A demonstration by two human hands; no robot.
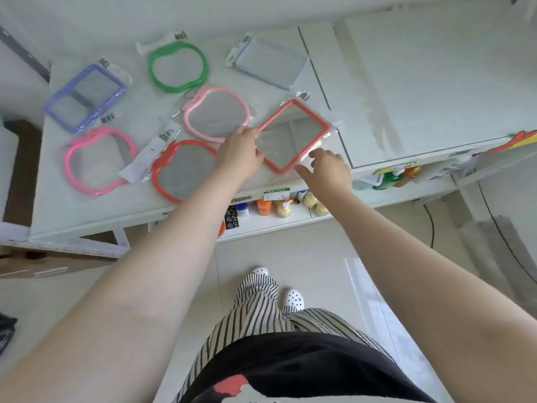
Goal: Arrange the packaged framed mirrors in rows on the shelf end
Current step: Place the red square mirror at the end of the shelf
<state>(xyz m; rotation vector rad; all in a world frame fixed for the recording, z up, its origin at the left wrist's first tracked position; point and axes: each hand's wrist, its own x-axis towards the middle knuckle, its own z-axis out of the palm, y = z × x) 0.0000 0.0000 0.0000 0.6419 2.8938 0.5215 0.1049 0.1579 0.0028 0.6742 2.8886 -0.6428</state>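
Seven mirrors dot the shelf top (pixel 203 30); my left hand (pixel 239 152) pinches the red square mirror (pixel 293 135), right hand (pixel 329 167) spread beside it, and I'd square it to its row.

My arms: both bare from the hands back to the bottom edge of the view, no sleeves in sight, no watch, bracelet or ring visible.

My left hand (pixel 241 152): bare, no glove.

My right hand (pixel 329 170): bare, no glove.

My top (pixel 305 362): black fabric across the waist, with a coral-red patch and a pale grey-white area near the bottom edge, apparently a print; its design cannot be made out.

My trousers (pixel 261 309): loose, with narrow black and off-white stripes running lengthwise, the cloth falling in folds.

My shoes (pixel 293 298): white clog type, uppers pierced with round holes; two visible, one partly hidden by the trouser leg.
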